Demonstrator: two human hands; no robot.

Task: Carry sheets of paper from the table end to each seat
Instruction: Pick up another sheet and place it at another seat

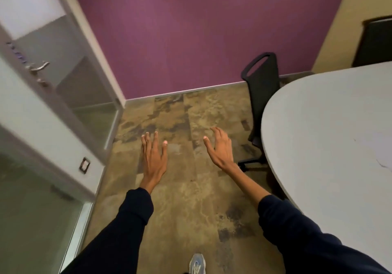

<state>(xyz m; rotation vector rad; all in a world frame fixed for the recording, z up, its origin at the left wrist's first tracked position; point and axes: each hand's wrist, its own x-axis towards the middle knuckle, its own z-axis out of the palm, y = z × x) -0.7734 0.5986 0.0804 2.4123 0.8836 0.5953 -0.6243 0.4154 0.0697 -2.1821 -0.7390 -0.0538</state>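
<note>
While table (331, 129) runs off-frame, both hands (153, 157) empty

Open floor (186, 199) runs straight ahead to the purple wall (191, 29), giving both empty hands free passage. On the right, the rounded counter (318, 135) edge and a black chair (263, 95) tucked beside it narrow the way. A glass door (63, 95) and frame close off the left.

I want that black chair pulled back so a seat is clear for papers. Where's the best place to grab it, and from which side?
Probably the open handle loop at the top of the black chair's backrest. It faces the open floor, while the seat is tucked toward the grey table. Come from the floor side with the right hand, which is empty and nearer.
</note>
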